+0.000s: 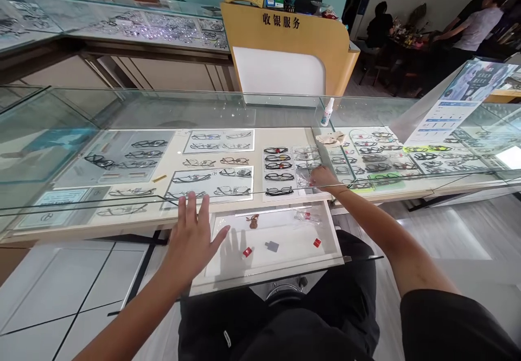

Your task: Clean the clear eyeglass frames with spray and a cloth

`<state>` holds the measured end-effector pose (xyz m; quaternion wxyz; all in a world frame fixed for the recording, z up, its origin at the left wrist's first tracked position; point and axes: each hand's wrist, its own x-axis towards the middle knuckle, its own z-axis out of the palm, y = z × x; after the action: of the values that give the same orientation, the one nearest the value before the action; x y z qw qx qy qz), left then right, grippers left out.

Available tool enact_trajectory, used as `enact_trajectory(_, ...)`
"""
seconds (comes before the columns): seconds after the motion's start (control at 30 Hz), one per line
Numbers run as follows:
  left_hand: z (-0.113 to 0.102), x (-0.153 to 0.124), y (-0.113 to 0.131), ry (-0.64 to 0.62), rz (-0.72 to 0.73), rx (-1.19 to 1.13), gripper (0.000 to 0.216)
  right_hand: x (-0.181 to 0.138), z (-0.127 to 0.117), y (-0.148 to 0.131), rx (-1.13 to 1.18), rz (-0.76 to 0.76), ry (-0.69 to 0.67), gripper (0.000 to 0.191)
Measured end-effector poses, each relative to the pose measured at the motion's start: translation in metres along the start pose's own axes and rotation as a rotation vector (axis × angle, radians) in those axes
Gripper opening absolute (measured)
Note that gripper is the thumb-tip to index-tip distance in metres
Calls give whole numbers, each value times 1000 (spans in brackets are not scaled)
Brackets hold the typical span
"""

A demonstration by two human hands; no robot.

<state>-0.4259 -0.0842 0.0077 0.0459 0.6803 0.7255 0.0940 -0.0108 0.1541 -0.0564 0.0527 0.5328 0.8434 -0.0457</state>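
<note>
My left hand (pixel 189 239) hovers above the left side of an open white drawer (pixel 264 266), palm down with fingers spread and nothing in it. My right hand (pixel 323 177) reaches into the glass display case, fingers closed at the end of a pair of clear eyeglasses (pixel 304 180); the exact grip is partly hidden. Left of it runs a column of dark-framed eyeglasses (pixel 279 176) on a white sheet. The drawer holds red tags (pixel 247 252), a grey tag (pixel 272 246), a brown trinket (pixel 253 221) and a clear plastic bag (pixel 308 217).
A spray bottle (pixel 327 112) stands on the glass, with a beige cloth (pixel 331 139) near it. More frames (pixel 236 191) lie on sheets to the left. A folded leaflet (pixel 451 103) stands at right. Beyond are a cashier counter (pixel 293 32) and several people (pixel 480 24).
</note>
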Motion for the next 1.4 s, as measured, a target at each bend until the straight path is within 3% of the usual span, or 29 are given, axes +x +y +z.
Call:
enact_trajectory(0.33, 5, 4, -2, 13, 24, 56, 98, -28, -28, -24, 15, 22, -210, 44)
enact_trajectory(0.53, 1, 4, -1, -20, 0, 70, 99, -79, -50, -56, 258, -288, -391, 28)
enact_trajectory(0.63, -2, 3, 3, -63, -27, 62, 98, -110, -76, -78, 394, -470, -422, 8)
enact_trajectory(0.73, -7, 3, 6, -74, -40, 41, 99, -134, -116, -87, 492, -576, -376, 12)
enact_trajectory(0.8, -16, 9, 4, -58, -44, 37, 101, -140, -146, -84, 547, -627, -243, 15)
enact_trajectory(0.93, -44, 48, -8, -50, -20, 75, 101, -116, -189, -68, 294, -563, 63, 22)
enact_trajectory(1.07, -63, 109, -21, -55, -172, 75, 103, -70, -188, -59, 38, -354, 100, 19)
enact_trajectory(1.23, -45, 159, -23, -99, -393, -12, 111, -31, -165, -58, -15, -260, 127, 19)
enact_trajectory(1.4, -23, 162, -25, 54, -365, -38, 118, -25, -154, -55, -8, -240, 148, 22)
